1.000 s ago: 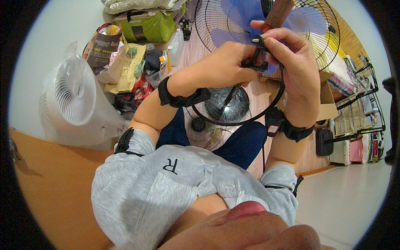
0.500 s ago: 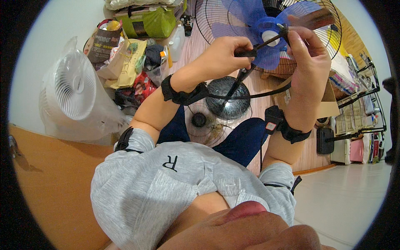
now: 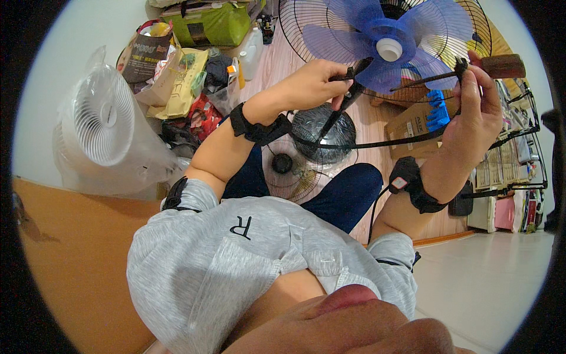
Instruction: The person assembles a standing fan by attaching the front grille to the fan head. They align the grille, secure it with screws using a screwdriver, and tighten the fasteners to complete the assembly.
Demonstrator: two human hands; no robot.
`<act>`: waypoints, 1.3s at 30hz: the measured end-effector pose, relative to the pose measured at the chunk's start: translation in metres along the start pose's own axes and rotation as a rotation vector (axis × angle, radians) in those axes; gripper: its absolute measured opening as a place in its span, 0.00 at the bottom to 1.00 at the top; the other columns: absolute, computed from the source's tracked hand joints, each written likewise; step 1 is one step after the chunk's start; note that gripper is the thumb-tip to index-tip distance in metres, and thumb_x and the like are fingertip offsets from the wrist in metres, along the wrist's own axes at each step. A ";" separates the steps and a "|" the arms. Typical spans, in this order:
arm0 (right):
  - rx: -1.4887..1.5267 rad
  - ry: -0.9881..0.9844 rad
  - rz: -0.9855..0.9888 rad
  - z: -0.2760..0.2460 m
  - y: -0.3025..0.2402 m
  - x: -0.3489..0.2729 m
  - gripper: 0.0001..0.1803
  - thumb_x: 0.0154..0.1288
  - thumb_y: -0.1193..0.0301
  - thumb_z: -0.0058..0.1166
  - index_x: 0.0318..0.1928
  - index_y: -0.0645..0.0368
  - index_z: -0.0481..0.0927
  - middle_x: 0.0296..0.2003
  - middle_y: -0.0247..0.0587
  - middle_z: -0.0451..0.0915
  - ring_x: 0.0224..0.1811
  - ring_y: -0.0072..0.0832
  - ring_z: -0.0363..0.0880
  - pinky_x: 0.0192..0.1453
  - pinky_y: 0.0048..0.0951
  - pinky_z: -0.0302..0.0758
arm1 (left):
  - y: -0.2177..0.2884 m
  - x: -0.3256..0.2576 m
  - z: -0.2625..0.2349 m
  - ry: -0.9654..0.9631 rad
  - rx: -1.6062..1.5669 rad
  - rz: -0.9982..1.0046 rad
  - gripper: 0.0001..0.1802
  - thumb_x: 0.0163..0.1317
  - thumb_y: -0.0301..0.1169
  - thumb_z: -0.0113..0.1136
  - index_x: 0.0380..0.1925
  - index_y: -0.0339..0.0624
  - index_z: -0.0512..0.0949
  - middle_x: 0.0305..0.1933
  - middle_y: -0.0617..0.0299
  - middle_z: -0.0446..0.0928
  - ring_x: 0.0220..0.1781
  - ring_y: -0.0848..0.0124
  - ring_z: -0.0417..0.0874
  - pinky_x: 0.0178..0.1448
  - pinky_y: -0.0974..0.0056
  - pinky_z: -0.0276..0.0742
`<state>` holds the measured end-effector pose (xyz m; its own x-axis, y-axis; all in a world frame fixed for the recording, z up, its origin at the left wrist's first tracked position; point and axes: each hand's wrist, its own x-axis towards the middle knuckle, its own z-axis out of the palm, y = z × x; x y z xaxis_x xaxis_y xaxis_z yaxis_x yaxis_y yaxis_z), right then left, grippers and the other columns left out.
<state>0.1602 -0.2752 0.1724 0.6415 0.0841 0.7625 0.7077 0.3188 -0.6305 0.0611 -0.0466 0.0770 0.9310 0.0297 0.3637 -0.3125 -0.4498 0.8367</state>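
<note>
Left grip: the left hand [image 3: 321, 85] is curled, thumb and fingers close together; a short dark end [image 3: 343, 74] stands out of it, near the lower left of the blue blades.
Right grip: the right hand [image 3: 479, 112] is nearly closed, with fingers bent around a screwdriver [image 3: 502, 66]; thumb and finger also pinch a small black piece [image 3: 461, 66].
Screwdriver: one, with brown handle at the right of the hand; its thin shaft points to the left, below the white cap [image 3: 389, 49] of the fan.
Band: one black band [image 3: 365, 146], bowed low between the two forearms; its left part goes behind the left wrist, its right part goes to the right hand. How its ends join is hidden.
Fans: two; one blue fan [image 3: 368, 32] with five blades to count, beyond the hands, and one white fan [image 3: 108, 121] in clear plastic at the left.
Loose guard: one [image 3: 282, 163], between the knees, beside the round black base [image 3: 339, 127].
Box: one carton [image 3: 407, 130], below the screwdriver and right of the base.
Edges and room: the hands are well apart, with a gap between them; the rack [image 3: 510, 159] bounds the right side, and the picture's upper edge cuts the blue fan.
</note>
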 end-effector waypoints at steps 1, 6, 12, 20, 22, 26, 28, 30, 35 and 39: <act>0.009 0.007 0.000 -0.004 0.002 0.002 0.07 0.71 0.78 0.61 0.46 0.67 0.87 0.54 0.48 0.85 0.36 0.15 0.79 0.40 0.14 0.76 | 0.003 0.000 -0.002 -0.015 -0.024 -0.009 0.15 0.76 0.36 0.54 0.31 0.40 0.81 0.24 0.65 0.82 0.19 0.78 0.72 0.24 0.66 0.66; 0.001 0.094 0.046 -0.025 0.010 0.013 0.07 0.71 0.78 0.61 0.46 0.67 0.87 0.55 0.47 0.85 0.36 0.14 0.79 0.37 0.13 0.75 | 0.015 -0.009 -0.028 0.049 -0.433 -0.212 0.14 0.76 0.36 0.57 0.47 0.36 0.83 0.35 0.61 0.87 0.20 0.84 0.67 0.24 0.75 0.63; -0.017 0.163 0.026 -0.054 0.025 0.033 0.07 0.72 0.77 0.61 0.46 0.66 0.87 0.53 0.44 0.86 0.32 0.13 0.78 0.35 0.12 0.74 | 0.020 -0.017 -0.075 0.126 -0.828 -0.123 0.14 0.74 0.35 0.63 0.52 0.37 0.81 0.36 0.68 0.81 0.25 0.83 0.66 0.28 0.77 0.62; -0.002 0.228 0.038 -0.079 0.038 0.048 0.09 0.67 0.73 0.67 0.44 0.65 0.88 0.45 0.36 0.88 0.30 0.12 0.75 0.35 0.14 0.70 | 0.011 -0.016 -0.110 0.093 -1.487 -0.020 0.13 0.76 0.37 0.60 0.41 0.37 0.74 0.36 0.65 0.65 0.35 0.75 0.66 0.37 0.71 0.65; 0.026 0.184 0.032 -0.080 0.043 0.048 0.09 0.68 0.73 0.66 0.44 0.65 0.88 0.43 0.36 0.88 0.30 0.13 0.75 0.34 0.15 0.70 | 0.007 -0.016 -0.115 0.095 -1.705 -0.094 0.12 0.76 0.35 0.58 0.35 0.40 0.73 0.34 0.66 0.62 0.34 0.74 0.64 0.37 0.70 0.64; 0.143 0.174 0.143 -0.084 0.050 0.045 0.10 0.69 0.73 0.65 0.46 0.65 0.87 0.32 0.33 0.85 0.28 0.16 0.75 0.32 0.16 0.69 | -0.018 -0.020 -0.108 0.277 -1.909 -0.102 0.11 0.72 0.33 0.60 0.32 0.39 0.74 0.32 0.64 0.63 0.36 0.70 0.66 0.41 0.66 0.66; 0.083 0.164 0.131 -0.087 0.053 0.043 0.11 0.69 0.72 0.66 0.47 0.65 0.87 0.31 0.34 0.84 0.27 0.16 0.75 0.30 0.16 0.68 | -0.038 -0.028 -0.095 0.459 -1.837 -0.132 0.14 0.74 0.38 0.58 0.33 0.39 0.76 0.32 0.63 0.66 0.36 0.69 0.67 0.43 0.63 0.67; 0.072 0.160 0.129 -0.089 0.056 0.043 0.11 0.69 0.71 0.65 0.47 0.66 0.86 0.30 0.35 0.83 0.25 0.18 0.75 0.28 0.17 0.69 | -0.054 -0.039 -0.088 0.514 -1.648 -0.246 0.21 0.78 0.48 0.54 0.35 0.45 0.84 0.30 0.65 0.68 0.32 0.72 0.66 0.38 0.64 0.67; 0.088 0.199 0.100 -0.100 0.053 0.046 0.11 0.70 0.73 0.65 0.47 0.67 0.85 0.33 0.37 0.82 0.30 0.22 0.76 0.34 0.20 0.72 | -0.075 -0.040 -0.066 0.928 -0.123 -0.167 0.20 0.72 0.49 0.62 0.38 0.42 0.88 0.34 0.65 0.83 0.32 0.69 0.78 0.40 0.65 0.74; 0.061 0.295 0.027 -0.097 0.047 0.052 0.11 0.69 0.73 0.65 0.46 0.67 0.85 0.31 0.35 0.82 0.27 0.20 0.76 0.33 0.17 0.73 | -0.067 -0.035 -0.077 1.100 0.528 0.092 0.19 0.69 0.45 0.67 0.37 0.37 0.87 0.30 0.59 0.85 0.33 0.69 0.85 0.39 0.61 0.79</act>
<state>0.2552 -0.3477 0.1683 0.7248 -0.1820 0.6645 0.6755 0.3774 -0.6334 0.0350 0.0510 0.0392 0.1740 0.6026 0.7788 -0.0155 -0.7891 0.6141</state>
